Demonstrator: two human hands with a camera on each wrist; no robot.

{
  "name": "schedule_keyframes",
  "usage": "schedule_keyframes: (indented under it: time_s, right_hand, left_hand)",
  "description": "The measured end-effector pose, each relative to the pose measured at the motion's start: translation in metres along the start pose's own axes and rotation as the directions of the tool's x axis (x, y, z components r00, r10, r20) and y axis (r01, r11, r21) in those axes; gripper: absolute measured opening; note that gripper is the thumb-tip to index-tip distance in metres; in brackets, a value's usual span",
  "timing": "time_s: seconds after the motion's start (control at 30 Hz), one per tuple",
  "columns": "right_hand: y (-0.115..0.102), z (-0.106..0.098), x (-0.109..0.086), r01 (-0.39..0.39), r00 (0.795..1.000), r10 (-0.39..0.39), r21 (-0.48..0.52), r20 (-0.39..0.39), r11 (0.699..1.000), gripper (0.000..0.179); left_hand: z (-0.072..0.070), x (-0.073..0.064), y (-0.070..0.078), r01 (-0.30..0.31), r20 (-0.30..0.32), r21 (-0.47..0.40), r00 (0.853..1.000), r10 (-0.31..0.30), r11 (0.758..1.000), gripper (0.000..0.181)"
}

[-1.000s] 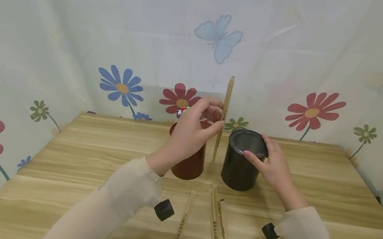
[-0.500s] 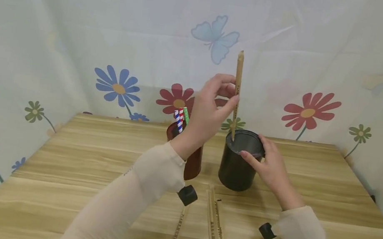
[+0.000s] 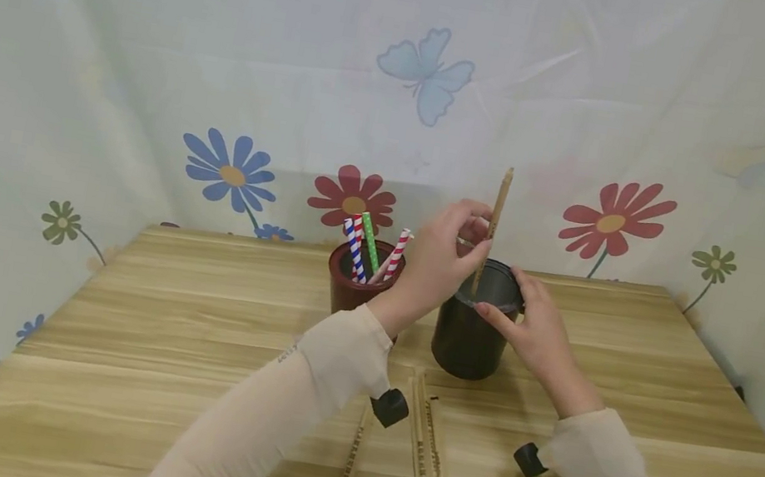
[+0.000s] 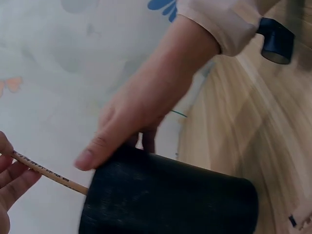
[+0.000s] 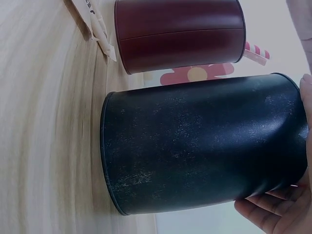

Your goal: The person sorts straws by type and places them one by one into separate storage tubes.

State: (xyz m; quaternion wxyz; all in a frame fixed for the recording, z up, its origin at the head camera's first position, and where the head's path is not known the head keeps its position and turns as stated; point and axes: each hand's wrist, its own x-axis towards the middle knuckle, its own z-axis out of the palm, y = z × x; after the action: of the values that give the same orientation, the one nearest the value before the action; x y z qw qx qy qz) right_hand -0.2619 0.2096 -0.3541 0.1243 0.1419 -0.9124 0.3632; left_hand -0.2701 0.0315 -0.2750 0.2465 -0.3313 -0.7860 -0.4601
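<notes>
My left hand pinches a thin brown stick with printed lettering, like a paper-wrapped straw, between thumb and fingers. It stands nearly upright, its lower end inside the mouth of the black cup. In the left wrist view the straw crosses the rim of that cup. My right hand grips the black cup near its rim, thumb on the near side and fingers around the right side. The right wrist view shows the black cup close up, with its base at the tabletop.
A dark red cup with several striped and dotted paper straws stands left of the black cup. Several more brown wrapped straws lie on the wooden table in front. A flowered cloth hangs behind.
My left hand has carried the wrapped straw right, up and over the black cup's rim, then lowered its end inside. The red cup's straws are uncovered. My right hand keeps its hold.
</notes>
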Motion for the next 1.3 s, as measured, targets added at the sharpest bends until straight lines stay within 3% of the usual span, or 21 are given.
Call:
schedule_keyframes:
  time_s: [0.23, 0.4, 0.83, 1.07, 1.3]
  right_hand:
    - [-0.002, 0.001, 0.000, 0.011, 1.000, -0.011, 0.012, -0.004, 1.000, 0.084]
    - [-0.003, -0.001, 0.000, 0.002, 1.000, -0.002, 0.015, 0.004, 1.000, 0.084]
    - [0.000, -0.003, -0.001, -0.010, 1.000, 0.010, 0.019, -0.002, 1.000, 0.084]
    - [-0.001, -0.003, -0.002, -0.022, 1.000, 0.022, 0.004, 0.003, 1.000, 0.086]
    - [-0.004, -0.002, -0.002, -0.031, 1.000, 0.031, 0.015, 0.003, 0.999, 0.086]
  left_hand:
    - [0.009, -0.014, -0.013, 0.010, 0.104, 0.071, 0.994, -0.018, 0.997, 0.025]
    - [0.013, -0.021, -0.021, 0.063, 0.151, 0.082, 0.986, -0.075, 0.995, 0.026]
    - [0.014, -0.034, -0.025, 0.095, 0.131, 0.104, 0.985, -0.108, 0.990, 0.029]
    - [0.000, -0.045, -0.014, 0.100, 0.083, 0.125, 0.990, -0.111, 0.987, 0.031]
    - [-0.026, -0.064, 0.005, 0.035, 0.068, 0.159, 0.997, -0.046, 0.987, 0.031]
